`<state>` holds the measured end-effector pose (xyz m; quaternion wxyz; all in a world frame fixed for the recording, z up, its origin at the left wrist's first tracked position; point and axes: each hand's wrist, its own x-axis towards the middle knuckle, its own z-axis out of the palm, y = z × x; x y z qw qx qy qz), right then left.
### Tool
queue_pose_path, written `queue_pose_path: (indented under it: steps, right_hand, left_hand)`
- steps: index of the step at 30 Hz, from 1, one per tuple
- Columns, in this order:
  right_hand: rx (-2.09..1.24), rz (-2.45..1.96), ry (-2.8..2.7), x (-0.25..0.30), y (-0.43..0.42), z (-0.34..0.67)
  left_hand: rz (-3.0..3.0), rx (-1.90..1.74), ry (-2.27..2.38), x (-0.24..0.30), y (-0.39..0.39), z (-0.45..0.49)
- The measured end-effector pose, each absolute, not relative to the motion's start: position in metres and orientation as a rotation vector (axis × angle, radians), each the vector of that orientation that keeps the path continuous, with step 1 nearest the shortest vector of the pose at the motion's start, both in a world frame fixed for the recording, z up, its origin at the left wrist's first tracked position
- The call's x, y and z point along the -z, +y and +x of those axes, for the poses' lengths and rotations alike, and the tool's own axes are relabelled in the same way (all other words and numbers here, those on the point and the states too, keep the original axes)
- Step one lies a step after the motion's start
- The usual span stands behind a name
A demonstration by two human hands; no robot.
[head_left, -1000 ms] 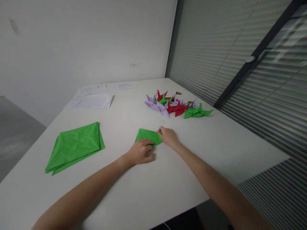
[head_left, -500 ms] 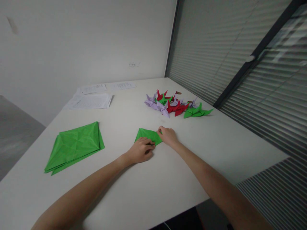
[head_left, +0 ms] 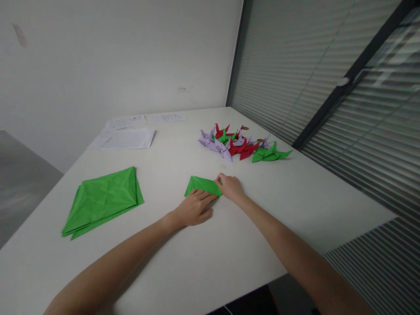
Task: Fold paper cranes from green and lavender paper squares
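Observation:
A small folded piece of green origami paper [head_left: 201,183] lies on the white table in front of me. My left hand [head_left: 196,207] rests along its near edge, fingers stretched out and pressing the paper flat. At the paper's right corner, my right hand [head_left: 229,186] is closed, with thumb and forefinger pinching the tip. The left fingers cover part of the near edge, and the right fingers hide the corner itself.
Left of my hands lies a stack of creased green paper sheets [head_left: 105,194]. Folded paper flowers [head_left: 243,146] in red, lilac and green are heaped at the back right. Printed papers [head_left: 126,138] lie at the back left. Window blinds [head_left: 328,109] border the table's right side.
My left hand's fingers have straightened and slid to the right along the near edge of the green paper. The right hand keeps its pinch at the corner.

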<state>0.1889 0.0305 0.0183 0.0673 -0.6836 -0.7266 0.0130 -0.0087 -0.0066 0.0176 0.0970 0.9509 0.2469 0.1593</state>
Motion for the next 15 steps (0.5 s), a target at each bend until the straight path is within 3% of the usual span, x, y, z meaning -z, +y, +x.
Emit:
queue_pose_path:
  steps: [15]
  right_hand:
    - [-0.011, -2.052, -2.208, -0.0134, 0.0335, 0.1909]
  left_hand:
    - [2.816, -0.401, 0.656, -0.017, -0.0062, -0.0078]
